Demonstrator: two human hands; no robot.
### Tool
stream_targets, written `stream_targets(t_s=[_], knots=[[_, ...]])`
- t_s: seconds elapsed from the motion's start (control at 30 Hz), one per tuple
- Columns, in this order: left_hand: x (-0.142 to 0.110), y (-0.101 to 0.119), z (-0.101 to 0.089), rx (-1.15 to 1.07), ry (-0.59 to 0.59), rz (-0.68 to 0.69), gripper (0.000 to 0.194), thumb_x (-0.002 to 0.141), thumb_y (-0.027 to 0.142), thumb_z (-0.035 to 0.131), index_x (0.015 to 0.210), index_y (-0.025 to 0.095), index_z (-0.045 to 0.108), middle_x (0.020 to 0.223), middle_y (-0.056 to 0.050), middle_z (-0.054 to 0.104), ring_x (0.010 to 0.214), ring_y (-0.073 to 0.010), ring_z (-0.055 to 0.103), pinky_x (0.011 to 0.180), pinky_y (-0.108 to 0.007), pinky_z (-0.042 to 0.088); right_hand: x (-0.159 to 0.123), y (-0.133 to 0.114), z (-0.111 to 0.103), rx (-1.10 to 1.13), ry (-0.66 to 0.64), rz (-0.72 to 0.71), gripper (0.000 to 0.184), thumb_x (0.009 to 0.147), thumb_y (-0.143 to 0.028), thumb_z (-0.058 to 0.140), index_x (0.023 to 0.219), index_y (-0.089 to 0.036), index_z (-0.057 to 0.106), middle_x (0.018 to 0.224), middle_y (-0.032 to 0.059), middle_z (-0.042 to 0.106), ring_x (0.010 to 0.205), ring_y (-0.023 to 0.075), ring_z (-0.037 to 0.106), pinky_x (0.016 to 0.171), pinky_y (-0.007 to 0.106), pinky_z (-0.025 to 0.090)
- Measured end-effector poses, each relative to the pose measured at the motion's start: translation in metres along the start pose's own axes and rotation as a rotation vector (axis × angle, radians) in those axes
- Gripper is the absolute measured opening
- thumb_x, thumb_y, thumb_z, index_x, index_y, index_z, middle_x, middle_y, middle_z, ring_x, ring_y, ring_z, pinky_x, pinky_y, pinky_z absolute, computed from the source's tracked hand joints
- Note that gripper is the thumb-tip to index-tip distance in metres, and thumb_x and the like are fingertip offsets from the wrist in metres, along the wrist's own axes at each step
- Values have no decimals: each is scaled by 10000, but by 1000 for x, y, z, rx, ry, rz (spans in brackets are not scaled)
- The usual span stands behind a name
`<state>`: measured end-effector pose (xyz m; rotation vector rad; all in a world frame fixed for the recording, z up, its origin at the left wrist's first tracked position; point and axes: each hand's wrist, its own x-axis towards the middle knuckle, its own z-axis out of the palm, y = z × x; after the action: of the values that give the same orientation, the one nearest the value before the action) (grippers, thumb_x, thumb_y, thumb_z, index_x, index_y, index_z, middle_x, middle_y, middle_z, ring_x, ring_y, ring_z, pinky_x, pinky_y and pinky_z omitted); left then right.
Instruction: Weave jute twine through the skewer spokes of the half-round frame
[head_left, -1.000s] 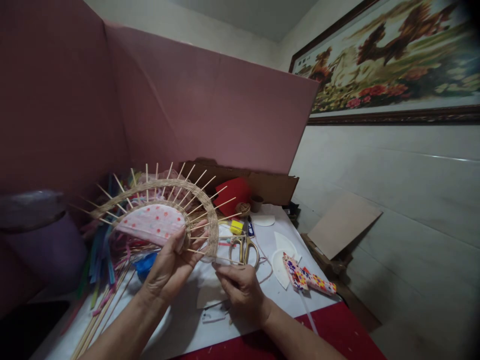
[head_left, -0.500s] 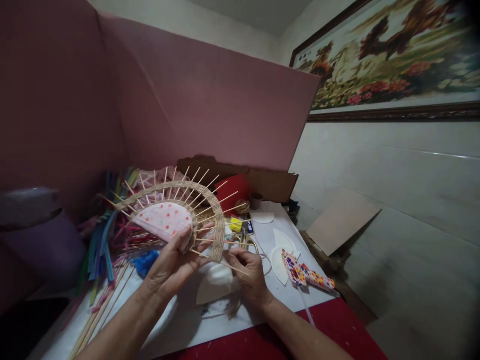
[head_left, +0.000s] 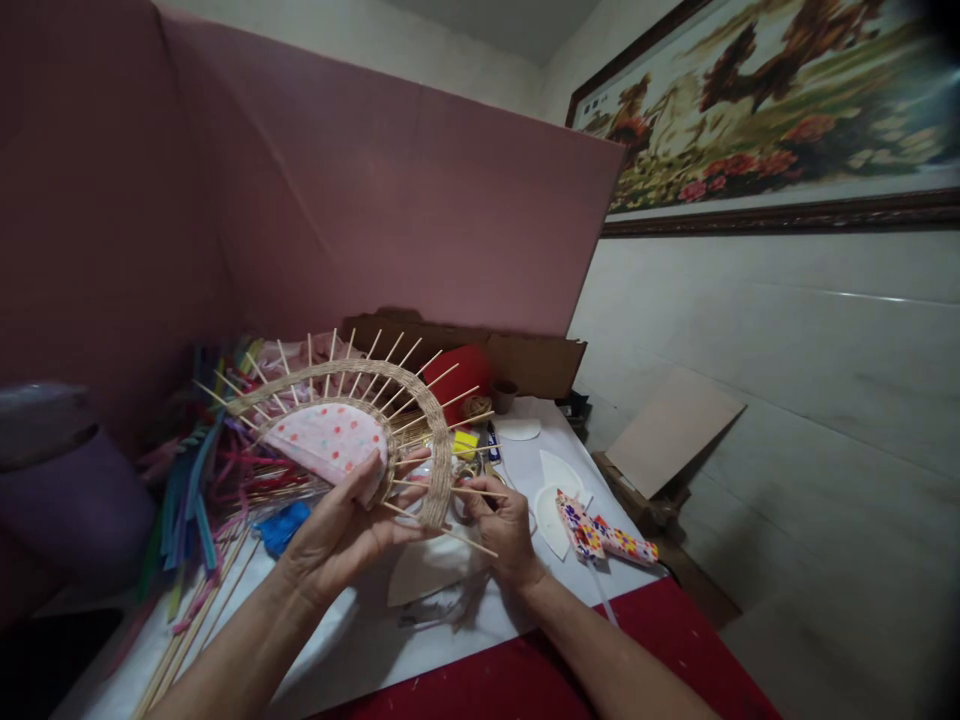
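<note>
My left hand (head_left: pixel 341 535) holds up a half-round craft piece (head_left: pixel 330 440): a pink dotted fabric centre with thin wooden skewers fanning out and a band of jute twine (head_left: pixel 435 450) woven through them. Its fingers are closed on the lower edge of the fabric. My right hand (head_left: pixel 502 525) is at the right end of the woven band, fingers pinched around a skewer or the twine there; I cannot make out which.
Coloured strips and pipe cleaners (head_left: pixel 210 470) are piled on the white table at left, loose skewers (head_left: pixel 187 640) below them. A floral glue gun (head_left: pixel 604 540), white paper pieces (head_left: pixel 555 475), a yellow block (head_left: pixel 465 442), a twine ball (head_left: pixel 476 406) lie right. Pink board (head_left: pixel 375 200) behind.
My right hand has risen from the table to the right end of the woven band. The craft piece has shifted slightly right and up in my left hand.
</note>
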<state>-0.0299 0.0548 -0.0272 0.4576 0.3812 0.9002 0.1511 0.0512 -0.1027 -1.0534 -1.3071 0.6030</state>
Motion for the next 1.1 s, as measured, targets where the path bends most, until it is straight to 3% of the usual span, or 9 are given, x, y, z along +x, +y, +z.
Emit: stream_targets(t_s=[0.23,0.4,0.63,0.83,0.97,1.1], knots=[[-1,-1,1,58,-6,9,342,836,240,511,1159,140,559,987,-160,666,972,-326,602,807,-623,449,0,-3,-1,-33,0,-31,196,789,-316,582,704,-157,659,562,-9,550,523,109,479,503,219,380],[-1,-2,-5,171,-39,-47,280,831,110,452,1059,75,610,952,-172,678,946,-293,624,727,-465,549,-1,-4,-1,-46,-34,-52,209,778,-295,580,626,-157,620,564,-6,560,530,105,489,502,205,384],[3,-2,-7,271,36,-105,228,797,81,460,894,26,658,930,-206,683,806,-247,670,623,-313,571,-2,-6,-2,-57,-53,-68,214,777,-272,565,597,-160,591,541,-16,526,516,95,458,474,195,363],[1,0,-4,286,55,-79,194,751,29,489,819,36,671,931,-203,687,816,-272,672,615,-339,572,-1,-7,-1,-62,-44,-84,215,775,-287,579,601,-162,597,537,-21,518,510,93,455,472,195,366],[0,1,-4,227,39,-111,310,704,-19,463,934,55,659,884,-172,699,748,-260,676,596,-344,566,0,-5,-3,-78,-37,-120,213,770,-321,599,630,-163,630,560,-7,561,529,105,486,496,208,390],[1,2,-6,222,51,-120,381,678,-14,440,981,93,644,905,-166,694,820,-284,662,628,-379,565,1,-6,-5,-101,-24,-171,201,771,-329,611,656,-168,647,594,6,599,554,117,522,524,221,413]])
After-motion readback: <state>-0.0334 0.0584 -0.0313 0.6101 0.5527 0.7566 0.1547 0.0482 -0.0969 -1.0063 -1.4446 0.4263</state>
